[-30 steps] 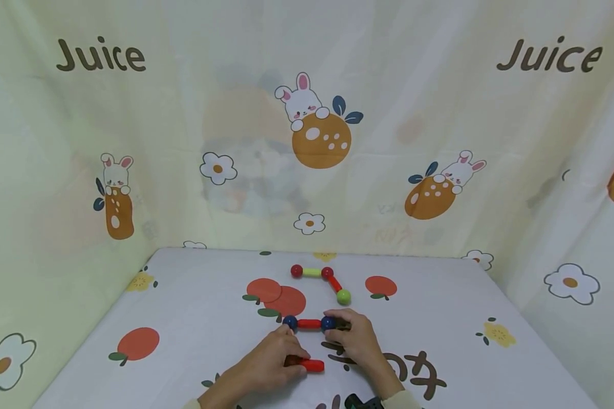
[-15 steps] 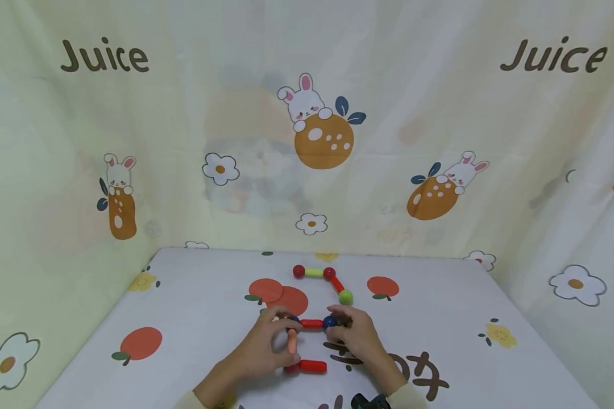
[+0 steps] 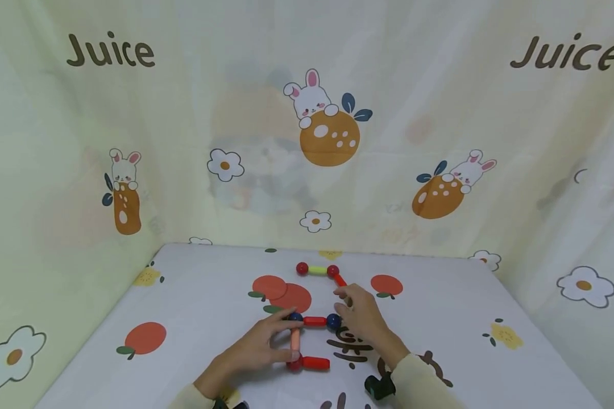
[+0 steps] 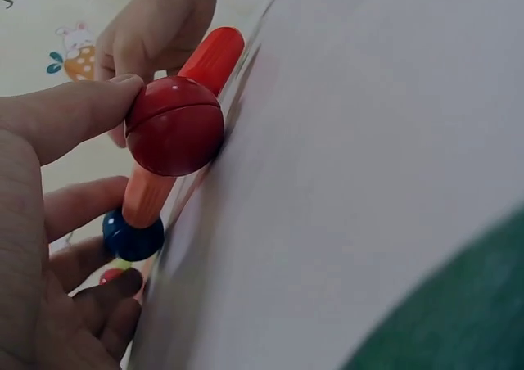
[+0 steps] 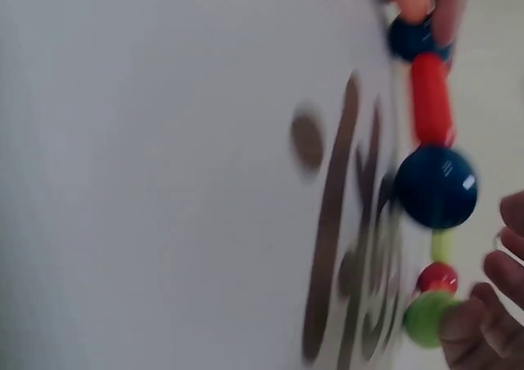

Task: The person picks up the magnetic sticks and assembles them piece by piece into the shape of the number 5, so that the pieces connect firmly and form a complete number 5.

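A joined ball-and-stick piece lies on the table: a red stick [image 3: 316,363], a dark red ball [image 4: 174,126], an orange stick [image 3: 295,339], a blue ball [image 4: 133,235], another red stick [image 3: 315,321] and a second blue ball [image 3: 333,322]. My left hand [image 3: 258,343] spans the orange stick, thumb against the dark red ball and fingers at the first blue ball. Beyond the second blue ball, my right hand [image 3: 363,315] holds nothing visible. Its loosely bent fingers overlap a green ball [image 5: 427,319] in the right wrist view; I cannot tell whether they touch.
Farther back lies a chain with a red ball [image 3: 302,268], a yellow-green stick [image 3: 318,271], another red ball [image 3: 332,271] and a red stick [image 3: 340,280]. A printed cloth [image 3: 184,318] covers the table, and a patterned curtain [image 3: 266,227] hangs behind.
My left fingers spread from near the table to span the orange stick, uncovering it. My right hand left the second blue ball and moved back toward the far chain, hiding its green ball.
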Demonstrator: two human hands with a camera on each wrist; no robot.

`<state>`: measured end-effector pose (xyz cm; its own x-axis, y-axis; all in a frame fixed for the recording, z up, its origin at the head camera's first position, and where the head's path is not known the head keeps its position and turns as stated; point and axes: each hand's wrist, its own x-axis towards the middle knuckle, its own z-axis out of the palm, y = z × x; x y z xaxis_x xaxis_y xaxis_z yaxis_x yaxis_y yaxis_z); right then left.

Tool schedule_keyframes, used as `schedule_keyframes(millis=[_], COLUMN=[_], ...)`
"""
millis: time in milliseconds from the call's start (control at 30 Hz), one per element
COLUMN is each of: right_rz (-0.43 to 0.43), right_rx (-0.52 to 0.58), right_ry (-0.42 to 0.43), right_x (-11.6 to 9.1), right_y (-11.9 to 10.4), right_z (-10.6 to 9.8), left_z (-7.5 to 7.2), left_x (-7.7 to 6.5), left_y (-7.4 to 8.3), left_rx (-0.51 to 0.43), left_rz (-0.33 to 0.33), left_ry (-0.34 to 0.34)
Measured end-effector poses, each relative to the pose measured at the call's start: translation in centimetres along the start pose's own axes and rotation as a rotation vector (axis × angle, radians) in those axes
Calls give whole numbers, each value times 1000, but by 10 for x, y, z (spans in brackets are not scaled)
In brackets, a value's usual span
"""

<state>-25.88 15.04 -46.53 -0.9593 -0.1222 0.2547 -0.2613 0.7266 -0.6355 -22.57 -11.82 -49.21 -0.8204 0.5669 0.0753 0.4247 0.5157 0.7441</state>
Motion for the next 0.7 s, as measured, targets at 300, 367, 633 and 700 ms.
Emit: schedule_keyframes(millis=[300,367,633,700], right_rz=[87,95,163,179], right_rx=[-189,-218,-294,-291], right_ry=[62,62,6,-24], right_x=[25,27,38,40], right_y=[15,18,28,28], right_z=[0,0,-1,-1], left_z=[2,2,1,1], left_x=[1,1,2,1], left_y=[-1,-2,-2,-2], left_rx=[7,-3,-23,-31], left_rz=[-51,-53,-66,-65], left_ry=[15,14,11,12])
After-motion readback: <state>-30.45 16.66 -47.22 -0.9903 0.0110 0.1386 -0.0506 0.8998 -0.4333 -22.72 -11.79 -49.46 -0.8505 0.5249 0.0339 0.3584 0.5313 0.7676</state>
